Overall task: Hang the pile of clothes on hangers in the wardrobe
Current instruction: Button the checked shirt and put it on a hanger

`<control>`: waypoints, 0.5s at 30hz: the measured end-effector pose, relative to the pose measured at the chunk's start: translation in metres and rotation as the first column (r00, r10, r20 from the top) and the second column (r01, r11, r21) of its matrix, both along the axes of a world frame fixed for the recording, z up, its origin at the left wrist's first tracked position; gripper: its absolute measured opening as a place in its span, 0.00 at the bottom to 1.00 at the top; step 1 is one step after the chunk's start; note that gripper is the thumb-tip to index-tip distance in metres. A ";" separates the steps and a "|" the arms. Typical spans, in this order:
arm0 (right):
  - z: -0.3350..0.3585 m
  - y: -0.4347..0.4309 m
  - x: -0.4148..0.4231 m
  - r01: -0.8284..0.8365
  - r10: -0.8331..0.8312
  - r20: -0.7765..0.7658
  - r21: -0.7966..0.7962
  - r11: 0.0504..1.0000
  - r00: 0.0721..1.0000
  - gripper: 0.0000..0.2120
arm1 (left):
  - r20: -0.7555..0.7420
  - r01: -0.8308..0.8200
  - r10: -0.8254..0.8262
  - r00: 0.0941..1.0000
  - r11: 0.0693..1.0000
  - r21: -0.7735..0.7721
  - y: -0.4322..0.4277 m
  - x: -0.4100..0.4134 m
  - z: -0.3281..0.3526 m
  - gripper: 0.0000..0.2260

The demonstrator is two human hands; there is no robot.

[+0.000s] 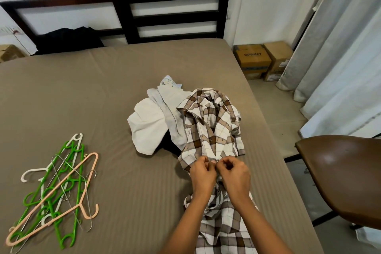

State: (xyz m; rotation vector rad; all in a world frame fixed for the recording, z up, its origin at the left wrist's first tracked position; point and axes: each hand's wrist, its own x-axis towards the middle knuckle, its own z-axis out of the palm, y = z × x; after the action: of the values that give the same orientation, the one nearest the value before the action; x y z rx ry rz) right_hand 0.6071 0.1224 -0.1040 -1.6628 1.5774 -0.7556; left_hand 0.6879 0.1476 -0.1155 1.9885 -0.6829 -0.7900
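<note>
A brown-and-white plaid shirt [210, 126] lies lengthwise on the bed, collar away from me. My left hand [203, 174] and my right hand [235, 173] pinch its button placket from either side, fingers closed on the cloth at mid-chest. Behind the shirt sits a small pile of white and pale grey clothes [152, 121] with something black underneath. A heap of hangers [59, 192] rests at the bed's left: green plastic, white, peach and thin wire ones, tangled together.
The bed [92, 97] has a taupe sheet and a dark slatted headboard [175, 12]. Black clothing [68, 40] lies by the headboard. A brown chair [342, 177] stands at the right, with cardboard boxes [261, 60] and curtains [340, 68] beyond.
</note>
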 end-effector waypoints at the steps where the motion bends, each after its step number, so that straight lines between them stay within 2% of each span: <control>1: -0.002 0.000 0.002 -0.007 0.003 -0.083 -0.054 0.998 0.997 0.07 | 0.000 -0.008 0.008 1.000 1.000 -0.006 0.000 -0.001 -0.001 0.07; 3: -0.006 0.002 0.005 -0.061 0.008 -0.259 -0.197 0.978 0.966 0.07 | -0.010 -0.027 0.027 1.000 1.000 -0.009 0.001 -0.001 -0.003 0.05; 6: -0.012 0.004 0.007 -0.148 -0.002 -0.392 -0.353 0.924 0.920 0.10 | -0.038 -0.058 0.059 0.998 0.998 0.009 0.000 0.001 -0.006 0.05; 8: -0.018 0.006 0.007 -0.188 -0.017 -0.429 -0.430 0.883 0.903 0.10 | -0.088 -0.095 0.097 0.991 0.995 0.023 -0.001 0.004 -0.005 0.03; 10: -0.027 0.005 0.005 -0.190 -0.012 -0.386 -0.481 0.856 0.922 0.09 | -0.108 -0.108 0.111 0.988 0.993 0.039 -0.003 0.005 -0.002 0.04; 12: -0.026 0.006 0.005 -0.107 0.008 -0.245 -0.396 0.912 0.969 0.08 | -0.099 -0.060 0.066 0.993 0.996 0.064 -0.005 0.005 0.001 0.07; 13: -0.021 0.006 0.006 -0.029 -0.003 -0.114 -0.282 0.959 0.993 0.08 | -0.113 -0.034 0.041 0.993 0.997 0.064 -0.007 0.005 0.001 0.07; 14: -0.018 0.006 0.008 0.046 -0.041 0.048 -0.104 0.994 0.998 0.08 | -0.150 -0.012 0.021 0.988 0.998 0.059 -0.007 0.004 0.000 0.08; 15: -0.014 0.003 0.008 0.097 -0.126 0.229 0.131 0.987 0.965 0.09 | -0.221 -0.003 0.011 0.975 0.999 0.035 -0.007 0.005 -0.002 0.09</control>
State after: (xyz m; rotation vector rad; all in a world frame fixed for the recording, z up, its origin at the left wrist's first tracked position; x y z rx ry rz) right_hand 0.6150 0.1252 -0.1182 -1.3531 1.5243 -0.8664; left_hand 0.6933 0.1410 -0.1172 1.8962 -0.5341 -1.0071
